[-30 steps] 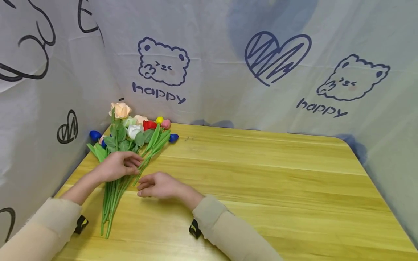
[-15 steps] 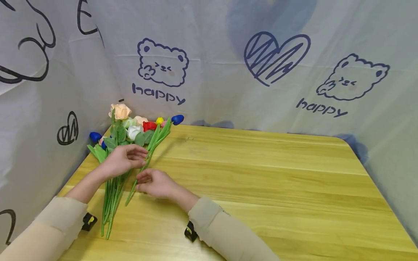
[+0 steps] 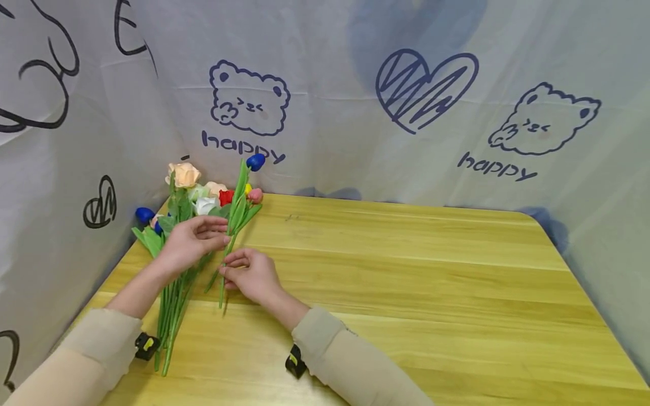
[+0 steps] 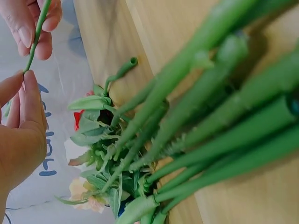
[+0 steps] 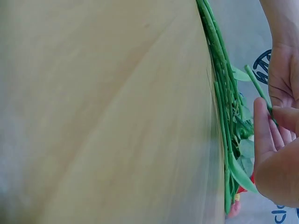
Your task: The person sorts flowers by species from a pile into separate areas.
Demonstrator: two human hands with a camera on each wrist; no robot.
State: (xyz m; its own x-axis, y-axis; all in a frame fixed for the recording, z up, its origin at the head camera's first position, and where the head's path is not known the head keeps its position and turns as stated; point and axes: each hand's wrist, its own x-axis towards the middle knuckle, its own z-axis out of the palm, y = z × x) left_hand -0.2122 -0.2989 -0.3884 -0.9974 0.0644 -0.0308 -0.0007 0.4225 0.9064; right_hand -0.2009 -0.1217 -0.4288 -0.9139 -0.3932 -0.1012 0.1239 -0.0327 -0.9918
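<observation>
Held tulip (image 3: 256, 162) is looking kinda glossy, plasticky; desk (image 3: 431, 282) is showing smooth woodgrain; far backdrop (image 3: 330, 135) is looking like matt cloth.

head view: illumination even and moderate; a pale sheen lies on the tabletop (image 3: 431, 282) near the lower frame edge, with a soft shadow beside the left sleeve (image 3: 76, 361). left wrist view: nearest stems (image 4: 201, 86) out of focus. right wrist view: tabletop blurred and hazy.
</observation>
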